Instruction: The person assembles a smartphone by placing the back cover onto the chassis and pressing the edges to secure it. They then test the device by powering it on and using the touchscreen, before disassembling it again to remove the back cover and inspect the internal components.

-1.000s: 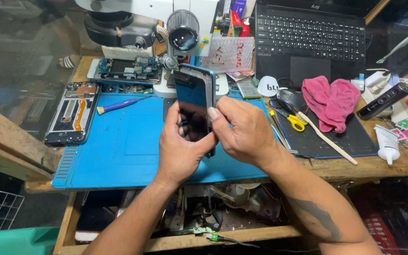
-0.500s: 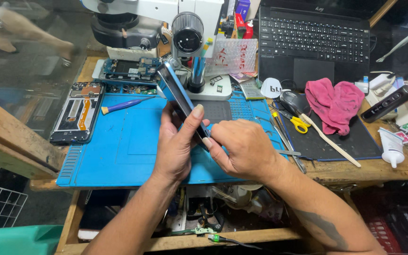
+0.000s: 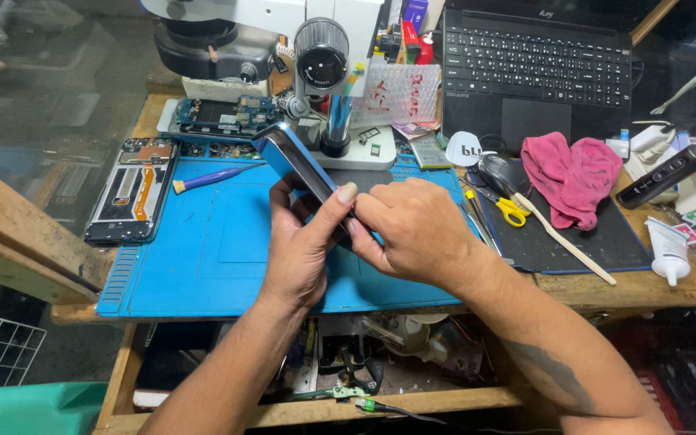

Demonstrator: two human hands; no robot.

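- Smartphone (image 3: 298, 167): dark slab with blue-tinted edge, held tilted above the blue silicone work mat (image 3: 203, 258), far end pointing up-left toward the microscope (image 3: 283, 40); seen nearly edge-on, so which face is up cannot be told
- Left hand (image 3: 304, 250): closed around the phone's near end, fingers wrapped beneath, thumb laid along the upper edge
- Right hand (image 3: 412, 229): curled, fingertips pinched against the phone's lower corner just beside the left thumb; whether a small tool sits in the pinch cannot be told
- Containers: only the mat's shallow moulded recesses along its far rim, holding small loose parts, too small to identify
- On the mat, left of the phone: an opened phone chassis (image 3: 130, 193) with internals and an orange flex strip exposed; a purple-handled screwdriver (image 3: 207, 177) between chassis and phone
- Beyond the mat: a bare circuit board (image 3: 223, 114) on the microscope base; a bubble-wrap pouch (image 3: 400, 93) right of the microscope
- Right of the mat: black pad (image 3: 582, 242) carrying a pink cloth (image 3: 573, 173), yellow-handled scissors (image 3: 511, 209) and a pale wooden stick (image 3: 565, 242); laptop (image 3: 537, 64) behind the pad; white tube (image 3: 669, 251) at the pad's right edge
- Both forearms cross the mat's near edge and cover part of it
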